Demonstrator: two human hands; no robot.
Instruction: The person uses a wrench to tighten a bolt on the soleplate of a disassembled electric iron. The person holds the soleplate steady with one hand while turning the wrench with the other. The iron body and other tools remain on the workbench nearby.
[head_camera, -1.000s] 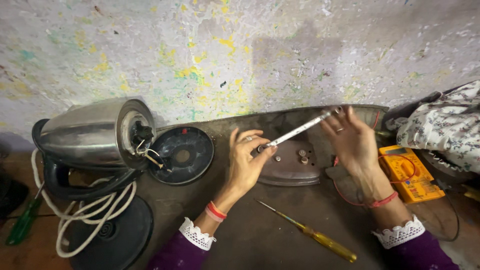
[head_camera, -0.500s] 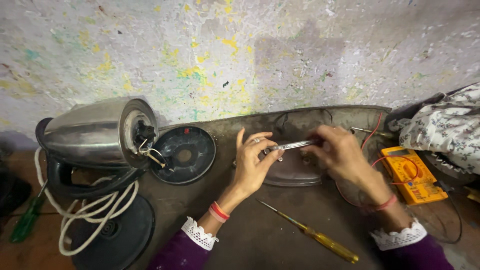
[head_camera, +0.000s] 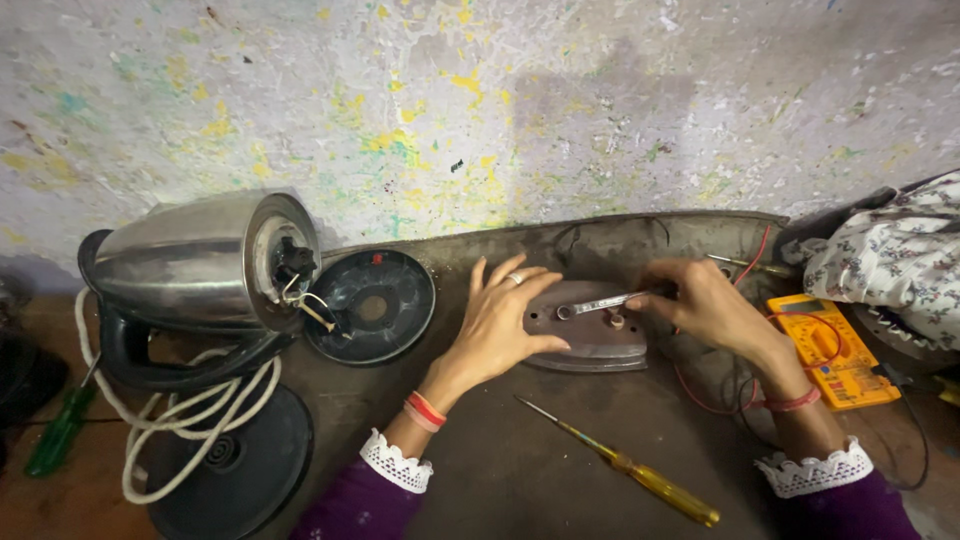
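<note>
Two hands are on an iron soleplate (head_camera: 590, 340) that lies flat at the centre of the surface (head_camera: 480, 470), its housing already off and its bare metal top showing. The left hand (head_camera: 500, 325) rests open, palm down and fingers spread, pressing the plate's left end. The right hand (head_camera: 700, 305) is closed around the outer end of a small flat spanner (head_camera: 598, 304), whose ring end sits over a fastener on the plate. Judging by that, the iron is stripped down to its base and the nut on top is being worked; whether it is being loosened or tightened cannot be told, and a second stud beside it looks untouched.

At 5 o'clock from the plate lies a yellow-handled screwdriver (head_camera: 640, 475), well apart from both hands. At 3 o'clock, just beyond the right wrist, sits a yellow multimeter (head_camera: 835, 350) with thin red leads (head_camera: 700, 395) looping under the forearm; these could snag the spanner's swing. At 9 o'clock a steel kettle (head_camera: 190, 262) lies on its side with its base open and wires hanging out, next to a round black cover (head_camera: 372, 305). A white cord (head_camera: 190, 425) coils over a black disc base (head_camera: 240, 465) at 8 o'clock, with a green screwdriver (head_camera: 60, 432) at the far left. Flowered cloth (head_camera: 890, 265) sits at 2 o'clock
</note>
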